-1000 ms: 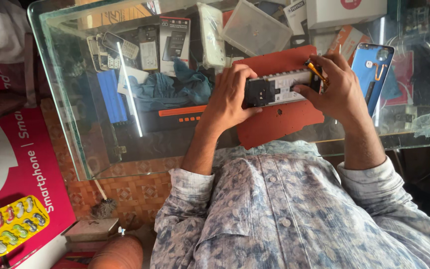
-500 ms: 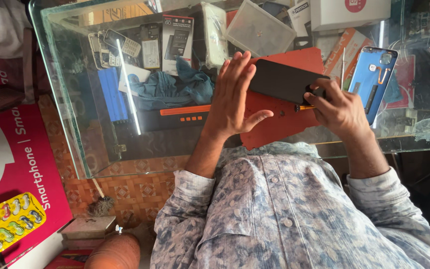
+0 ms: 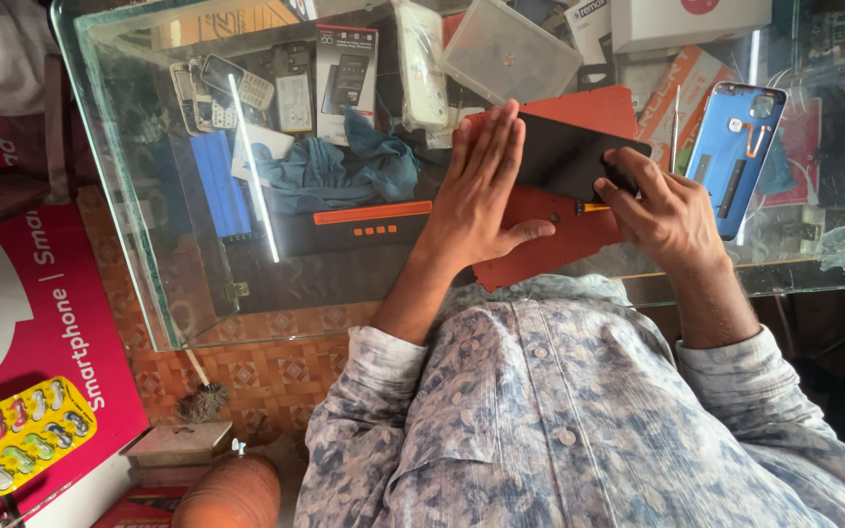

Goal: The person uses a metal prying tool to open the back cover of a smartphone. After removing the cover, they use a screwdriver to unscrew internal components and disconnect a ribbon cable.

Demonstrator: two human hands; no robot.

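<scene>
The black phone [image 3: 569,156] lies face-down on the red-orange mat [image 3: 550,240] on the glass counter [image 3: 149,244]. The left hand [image 3: 476,191] rests flat and open, fingers spread, against the phone's left end. The right hand [image 3: 662,210] pinches the phone's right edge, with a small yellow tool [image 3: 594,206] beneath its fingers. Just right stands a blue phone frame [image 3: 735,156]; a teal cloth [image 3: 344,171] lies left inside the case.
</scene>
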